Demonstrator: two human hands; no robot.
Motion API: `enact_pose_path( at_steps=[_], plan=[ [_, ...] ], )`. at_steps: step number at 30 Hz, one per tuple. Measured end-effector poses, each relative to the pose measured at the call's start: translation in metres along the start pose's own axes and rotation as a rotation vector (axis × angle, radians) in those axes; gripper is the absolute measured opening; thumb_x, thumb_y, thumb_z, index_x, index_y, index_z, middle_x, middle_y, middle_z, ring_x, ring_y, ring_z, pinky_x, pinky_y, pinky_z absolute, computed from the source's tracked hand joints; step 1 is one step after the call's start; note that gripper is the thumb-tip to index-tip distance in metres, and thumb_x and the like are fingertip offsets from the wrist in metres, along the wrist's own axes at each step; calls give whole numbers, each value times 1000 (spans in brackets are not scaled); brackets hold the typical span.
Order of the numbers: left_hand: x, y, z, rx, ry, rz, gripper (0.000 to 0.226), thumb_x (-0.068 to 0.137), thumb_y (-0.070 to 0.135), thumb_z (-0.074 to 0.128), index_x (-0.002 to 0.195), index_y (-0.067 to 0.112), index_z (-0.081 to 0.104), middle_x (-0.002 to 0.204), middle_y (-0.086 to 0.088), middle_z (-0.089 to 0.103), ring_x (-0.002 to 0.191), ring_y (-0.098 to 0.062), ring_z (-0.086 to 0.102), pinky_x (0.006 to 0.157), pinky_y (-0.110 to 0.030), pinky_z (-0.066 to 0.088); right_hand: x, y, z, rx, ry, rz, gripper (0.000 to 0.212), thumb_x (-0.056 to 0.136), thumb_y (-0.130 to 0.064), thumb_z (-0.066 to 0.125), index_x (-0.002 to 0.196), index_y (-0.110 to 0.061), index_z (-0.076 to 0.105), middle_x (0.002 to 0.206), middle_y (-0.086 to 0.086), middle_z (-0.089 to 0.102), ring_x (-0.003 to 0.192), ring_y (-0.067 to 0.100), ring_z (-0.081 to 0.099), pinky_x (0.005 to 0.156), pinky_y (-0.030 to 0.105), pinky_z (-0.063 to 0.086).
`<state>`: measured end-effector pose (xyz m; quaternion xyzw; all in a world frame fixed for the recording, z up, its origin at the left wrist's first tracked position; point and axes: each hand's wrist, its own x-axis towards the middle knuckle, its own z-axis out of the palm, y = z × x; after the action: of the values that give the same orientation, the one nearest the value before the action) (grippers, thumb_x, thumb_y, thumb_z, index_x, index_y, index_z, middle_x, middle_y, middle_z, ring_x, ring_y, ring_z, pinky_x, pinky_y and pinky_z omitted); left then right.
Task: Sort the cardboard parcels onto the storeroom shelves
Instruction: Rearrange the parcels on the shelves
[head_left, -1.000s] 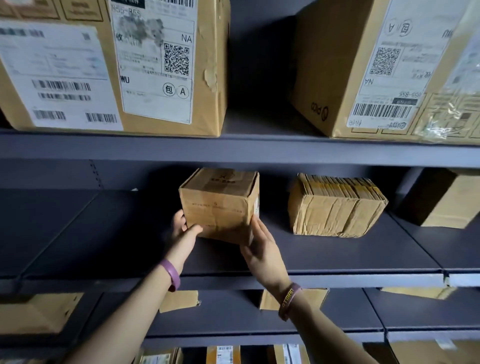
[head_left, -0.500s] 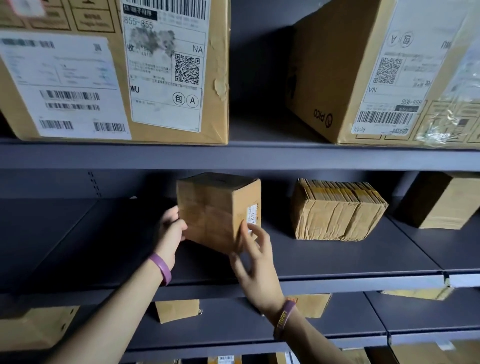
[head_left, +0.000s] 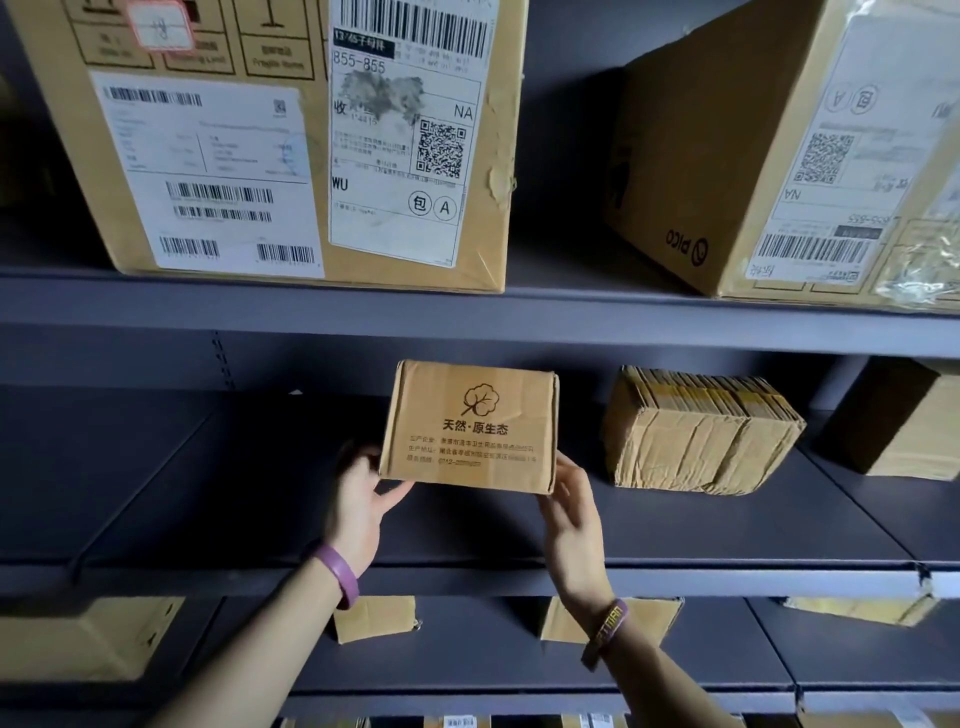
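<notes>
A small cardboard parcel with a printed tree logo and dark text faces me over the middle shelf. My left hand grips its lower left corner, thumb under the bottom edge and fingers behind the box. My right hand holds the lower right corner with its fingertips. Whether the parcel rests on the shelf board or hangs just above it, I cannot tell.
A taped, ribbed parcel sits to the right on the same shelf, another brown box beyond it. Two big labelled cartons stand on the shelf above. Smaller boxes lie on the lower shelf. Bare shelf board lies left of the held parcel.
The parcel has been turned in my hands, so the printed logo side now faces me. My hands have shifted to its two lower corners.
</notes>
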<state>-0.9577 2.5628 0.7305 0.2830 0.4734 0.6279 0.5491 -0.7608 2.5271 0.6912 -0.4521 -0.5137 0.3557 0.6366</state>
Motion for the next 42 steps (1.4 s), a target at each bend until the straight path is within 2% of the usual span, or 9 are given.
enact_pose_path(
  at_steps=[3,6,10,13,17,20,26,33,42],
  plan=[
    [6,4,-9,-23,-124,2,33,97,35,47,126,20,51,116,-9,64,114,-24,58,101,-48,45,1,-3,-3,147,0,105,26,105,-15,35,123,-16,53,126,2,64,120,14,59,108,37,44],
    [10,1,-11,59,-220,42,23,97,25,48,115,18,60,111,-2,69,109,-19,61,97,-36,45,6,-3,-2,135,-33,71,41,94,-33,50,134,-21,47,128,-4,63,121,11,58,102,29,48],
    [11,-1,-11,163,-169,83,33,90,-4,36,78,18,58,80,2,67,86,-15,58,77,-32,46,9,4,-5,134,-67,61,41,86,0,68,119,-12,47,132,14,58,122,32,57,97,50,52],
    [27,6,4,147,17,-41,39,95,-10,31,69,13,49,80,-9,56,93,-24,60,96,-42,44,8,8,-6,84,-62,5,46,76,9,71,108,-13,46,138,14,54,126,28,55,95,34,54],
    [43,2,8,85,181,-159,23,100,5,38,112,2,58,135,-23,49,130,-39,44,98,-42,40,7,8,-6,59,-41,-27,49,74,12,75,104,-11,43,139,8,55,126,19,56,91,22,52],
    [33,-4,2,61,98,-119,51,90,9,55,138,-1,42,139,-22,47,129,-36,45,103,-42,39,7,10,-7,45,-48,-23,50,73,7,77,105,-13,44,138,5,56,125,17,56,93,24,52],
    [18,-10,-11,268,-95,131,11,81,-4,48,91,-2,51,86,-13,53,85,-21,46,74,-34,39,11,13,-3,34,-74,53,43,80,2,65,116,-15,49,127,7,62,119,21,60,97,39,52],
    [36,-31,-16,326,-34,99,17,90,-8,38,89,7,47,87,-16,49,82,-25,42,70,-37,32,22,22,8,-201,-90,100,44,86,9,59,111,-25,44,114,-11,61,103,-5,60,85,10,49],
    [32,7,-5,435,83,454,33,83,-17,44,104,1,62,106,-7,60,97,-14,55,86,-20,41,38,5,-15,-308,-152,152,69,85,1,68,144,-12,35,143,-3,43,133,13,40,111,32,35]
  ],
)
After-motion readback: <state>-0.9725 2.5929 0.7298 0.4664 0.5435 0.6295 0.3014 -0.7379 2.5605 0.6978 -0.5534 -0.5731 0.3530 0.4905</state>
